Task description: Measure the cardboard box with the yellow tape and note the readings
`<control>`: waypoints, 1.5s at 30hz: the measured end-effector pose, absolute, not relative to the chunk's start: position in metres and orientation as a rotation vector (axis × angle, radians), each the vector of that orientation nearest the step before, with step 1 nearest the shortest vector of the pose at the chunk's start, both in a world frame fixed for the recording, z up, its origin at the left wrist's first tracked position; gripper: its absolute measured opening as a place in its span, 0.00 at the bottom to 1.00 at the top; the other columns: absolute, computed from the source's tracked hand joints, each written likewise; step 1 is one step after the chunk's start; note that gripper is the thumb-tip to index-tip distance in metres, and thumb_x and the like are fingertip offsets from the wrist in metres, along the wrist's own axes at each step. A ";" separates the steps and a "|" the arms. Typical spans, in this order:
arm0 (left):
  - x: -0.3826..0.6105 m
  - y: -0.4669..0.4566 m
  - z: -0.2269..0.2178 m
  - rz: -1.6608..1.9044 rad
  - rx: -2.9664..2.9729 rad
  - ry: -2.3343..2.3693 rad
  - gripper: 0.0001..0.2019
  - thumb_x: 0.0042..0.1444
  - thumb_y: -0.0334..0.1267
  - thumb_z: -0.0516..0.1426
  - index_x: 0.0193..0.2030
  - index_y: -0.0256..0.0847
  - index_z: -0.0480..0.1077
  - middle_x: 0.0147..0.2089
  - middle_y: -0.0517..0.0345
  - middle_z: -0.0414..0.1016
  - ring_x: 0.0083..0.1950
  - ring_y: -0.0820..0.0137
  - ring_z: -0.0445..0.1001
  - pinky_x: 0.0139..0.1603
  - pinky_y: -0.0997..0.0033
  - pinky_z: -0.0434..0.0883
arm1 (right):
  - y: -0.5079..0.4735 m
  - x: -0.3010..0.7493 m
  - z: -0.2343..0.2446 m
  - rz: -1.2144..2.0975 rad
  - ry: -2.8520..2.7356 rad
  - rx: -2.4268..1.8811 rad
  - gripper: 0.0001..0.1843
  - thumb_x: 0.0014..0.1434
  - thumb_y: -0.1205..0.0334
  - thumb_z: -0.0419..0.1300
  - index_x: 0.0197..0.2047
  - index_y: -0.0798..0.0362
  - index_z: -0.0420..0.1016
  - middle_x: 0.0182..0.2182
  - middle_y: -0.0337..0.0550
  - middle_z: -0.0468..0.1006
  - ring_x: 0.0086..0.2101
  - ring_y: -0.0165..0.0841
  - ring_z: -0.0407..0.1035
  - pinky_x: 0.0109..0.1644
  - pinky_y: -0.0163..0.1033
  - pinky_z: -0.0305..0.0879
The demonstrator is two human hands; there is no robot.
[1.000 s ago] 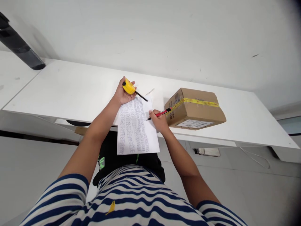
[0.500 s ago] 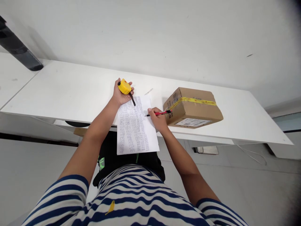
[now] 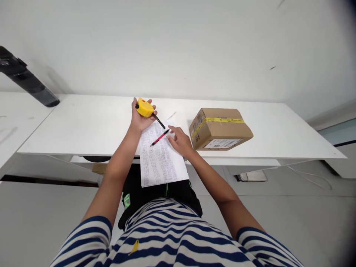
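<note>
My left hand (image 3: 142,120) holds a yellow tape measure (image 3: 145,107) in its upturned palm, the fingers curled beside it. A black wrist strap (image 3: 158,121) hangs from the tape measure over the top of the paper. Below it, a sheet of paper (image 3: 158,163) covered in columns of handwriting overhangs the table's front edge. A red and black pen (image 3: 160,137) lies slanted across the writing. My right hand (image 3: 181,142) is at the pen's upper end, thumb and forefinger apart; the forefinger tip is close to the pen, and whether it touches cannot be made out.
A taped cardboard box (image 3: 222,128) with a white label stands on the white table (image 3: 267,126) to the right of my right hand. A small thin item (image 3: 172,115) lies beyond the paper. At the far left a dark post (image 3: 33,83) rises from the tabletop. Behind runs a white wall.
My right hand has let go of the pen, which now lies on the paper with its red end toward the lower left. The left hand still holds the tape measure. The view has shifted.
</note>
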State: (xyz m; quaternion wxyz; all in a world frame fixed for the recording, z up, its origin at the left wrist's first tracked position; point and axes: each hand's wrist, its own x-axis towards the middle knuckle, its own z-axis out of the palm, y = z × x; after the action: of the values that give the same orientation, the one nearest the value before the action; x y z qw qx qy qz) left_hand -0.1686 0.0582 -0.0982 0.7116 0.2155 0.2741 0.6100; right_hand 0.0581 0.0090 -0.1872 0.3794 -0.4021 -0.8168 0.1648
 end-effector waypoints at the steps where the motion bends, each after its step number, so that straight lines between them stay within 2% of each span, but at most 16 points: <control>1: -0.163 0.051 -0.090 1.317 0.533 0.618 0.32 0.59 0.73 0.53 0.42 0.42 0.75 0.34 0.54 0.77 0.29 0.70 0.75 0.23 0.73 0.66 | 0.009 0.058 -0.180 0.411 -2.061 -0.986 0.29 0.70 0.49 0.59 0.71 0.46 0.66 0.50 0.47 0.81 0.29 0.32 0.71 0.37 0.42 0.73; 3: -0.148 0.038 -0.077 1.273 0.651 0.646 0.32 0.59 0.73 0.55 0.42 0.42 0.75 0.37 0.53 0.78 0.32 0.69 0.78 0.25 0.73 0.68 | 0.008 0.057 -0.163 0.378 -1.998 -0.890 0.31 0.70 0.45 0.60 0.71 0.44 0.65 0.51 0.47 0.83 0.33 0.34 0.75 0.39 0.42 0.75; 7: -0.120 0.019 -0.069 1.333 0.866 0.723 0.31 0.59 0.72 0.57 0.46 0.43 0.76 0.43 0.52 0.79 0.41 0.68 0.81 0.37 0.71 0.76 | -0.001 0.050 -0.133 0.227 -1.904 -0.652 0.15 0.74 0.51 0.56 0.56 0.46 0.79 0.47 0.49 0.85 0.48 0.39 0.80 0.52 0.46 0.78; 10: -0.107 0.011 -0.071 1.439 1.026 0.786 0.31 0.59 0.71 0.60 0.48 0.43 0.74 0.45 0.52 0.78 0.43 0.70 0.80 0.42 0.71 0.76 | -0.012 0.046 -0.125 0.222 -1.830 -0.572 0.10 0.73 0.53 0.59 0.51 0.46 0.79 0.42 0.46 0.85 0.40 0.36 0.79 0.46 0.44 0.79; 12: -0.103 0.007 -0.072 1.496 1.122 0.825 0.30 0.56 0.70 0.63 0.49 0.44 0.73 0.46 0.54 0.77 0.41 0.72 0.78 0.41 0.72 0.75 | -0.020 0.046 -0.126 0.304 -1.754 -0.570 0.13 0.72 0.52 0.60 0.56 0.45 0.76 0.43 0.45 0.84 0.35 0.33 0.78 0.41 0.43 0.79; 15: -0.100 0.000 -0.070 1.536 1.226 0.889 0.33 0.52 0.72 0.65 0.49 0.45 0.71 0.46 0.55 0.75 0.37 0.74 0.74 0.38 0.72 0.73 | -0.027 0.047 -0.130 0.418 -1.669 -0.574 0.17 0.74 0.51 0.56 0.61 0.44 0.72 0.46 0.46 0.84 0.34 0.33 0.80 0.40 0.44 0.81; 19: -0.093 -0.008 -0.069 1.552 1.313 0.896 0.36 0.49 0.76 0.63 0.48 0.46 0.70 0.48 0.53 0.74 0.39 0.72 0.73 0.40 0.69 0.73 | -0.032 0.048 -0.125 0.409 -1.594 -0.605 0.13 0.71 0.47 0.60 0.50 0.45 0.78 0.40 0.43 0.85 0.33 0.33 0.80 0.39 0.44 0.80; 23: -0.086 -0.011 -0.071 1.574 1.381 0.905 0.36 0.48 0.76 0.63 0.48 0.47 0.69 0.49 0.53 0.73 0.41 0.71 0.73 0.42 0.69 0.73 | -0.036 0.049 -0.115 0.470 -1.454 -0.672 0.16 0.68 0.42 0.62 0.44 0.46 0.79 0.34 0.39 0.82 0.28 0.30 0.74 0.34 0.41 0.75; 30: -0.085 -0.011 -0.072 1.607 1.410 0.920 0.40 0.42 0.76 0.66 0.48 0.47 0.67 0.51 0.53 0.71 0.45 0.70 0.73 0.47 0.68 0.72 | -0.028 0.061 -0.103 0.892 -1.274 -0.724 0.24 0.55 0.36 0.71 0.36 0.48 0.75 0.24 0.31 0.71 0.24 0.25 0.64 0.28 0.34 0.65; 33: -0.086 -0.015 -0.070 1.617 1.437 0.939 0.36 0.48 0.74 0.65 0.49 0.47 0.67 0.51 0.54 0.72 0.47 0.70 0.74 0.49 0.68 0.72 | -0.024 0.066 -0.099 0.963 -1.316 -0.719 0.25 0.51 0.36 0.75 0.34 0.48 0.75 0.25 0.31 0.71 0.24 0.25 0.61 0.26 0.34 0.61; 35: -0.085 -0.017 -0.069 1.621 1.449 0.958 0.34 0.51 0.73 0.64 0.49 0.47 0.68 0.51 0.54 0.72 0.47 0.70 0.74 0.51 0.68 0.72 | -0.022 0.067 -0.101 0.943 -1.362 -0.735 0.25 0.52 0.37 0.74 0.33 0.48 0.75 0.24 0.32 0.70 0.24 0.25 0.59 0.26 0.34 0.59; 38: -0.084 -0.019 -0.070 1.643 1.450 0.998 0.35 0.50 0.74 0.63 0.49 0.47 0.68 0.51 0.53 0.74 0.48 0.68 0.76 0.52 0.67 0.73 | -0.020 0.066 -0.110 0.910 -1.403 -0.749 0.24 0.56 0.36 0.72 0.35 0.48 0.75 0.26 0.32 0.69 0.24 0.26 0.59 0.27 0.35 0.60; 41: -0.082 -0.023 -0.069 1.680 1.452 1.034 0.35 0.50 0.74 0.64 0.51 0.48 0.68 0.54 0.51 0.75 0.54 0.65 0.76 0.55 0.67 0.73 | -0.019 0.059 -0.126 0.850 -1.381 -0.725 0.27 0.58 0.35 0.70 0.49 0.46 0.73 0.34 0.35 0.74 0.29 0.27 0.67 0.31 0.35 0.67; 43: -0.079 -0.029 -0.066 1.676 1.420 1.014 0.35 0.51 0.73 0.64 0.53 0.48 0.68 0.60 0.48 0.74 0.59 0.63 0.76 0.57 0.66 0.73 | -0.020 0.055 -0.136 0.738 -1.406 -0.721 0.37 0.58 0.34 0.68 0.63 0.42 0.66 0.48 0.44 0.77 0.40 0.32 0.75 0.38 0.38 0.74; 45: -0.075 -0.038 -0.059 1.583 1.338 0.945 0.35 0.54 0.74 0.61 0.56 0.48 0.68 0.63 0.47 0.73 0.62 0.61 0.76 0.57 0.64 0.74 | -0.023 0.053 -0.143 0.562 -1.474 -0.749 0.45 0.59 0.33 0.67 0.71 0.39 0.56 0.62 0.53 0.71 0.55 0.40 0.74 0.47 0.44 0.78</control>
State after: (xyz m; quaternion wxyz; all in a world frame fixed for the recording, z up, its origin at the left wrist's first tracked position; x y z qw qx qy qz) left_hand -0.0749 -0.0378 -0.0589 0.4182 0.5335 0.3769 0.6312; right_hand 0.0528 -0.0226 -0.1427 0.6425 -0.3286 -0.6469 0.2465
